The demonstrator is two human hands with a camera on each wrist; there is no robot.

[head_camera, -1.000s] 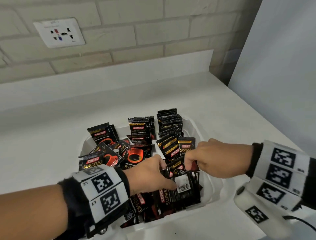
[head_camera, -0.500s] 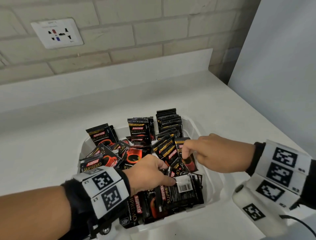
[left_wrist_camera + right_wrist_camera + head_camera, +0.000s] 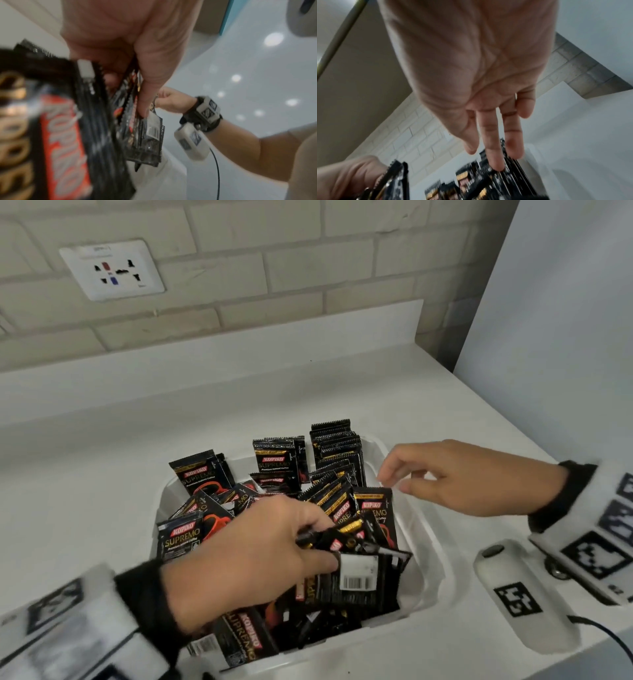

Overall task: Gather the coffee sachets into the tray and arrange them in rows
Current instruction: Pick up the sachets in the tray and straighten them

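Note:
A white tray point(image 3: 432, 546) on the counter is full of black coffee sachets point(image 3: 202, 470), some upright in rows at the back right point(image 3: 337, 445), most lying loose. My left hand point(image 3: 308, 546) grips a bundle of sachets point(image 3: 359, 573) at the tray's front; in the left wrist view the thumb point(image 3: 145, 86) presses the bundle point(image 3: 147, 135). My right hand point(image 3: 394, 479) hovers above the tray's right rim, empty, fingers relaxed. In the right wrist view its straight fingers point(image 3: 493, 148) point down at the upright sachets point(image 3: 510, 174).
A white backsplash and brick wall with a socket plate point(image 3: 111, 270) stand behind the counter point(image 3: 102, 474). A tall white panel point(image 3: 565, 320) rises at the right. One sachet point(image 3: 239, 642) hangs over the tray's front rim.
My right hand let go of the sachets in the tray's middle and lifted right toward the rim, opening. My left hand kept its grip on the bundle and raised it slightly.

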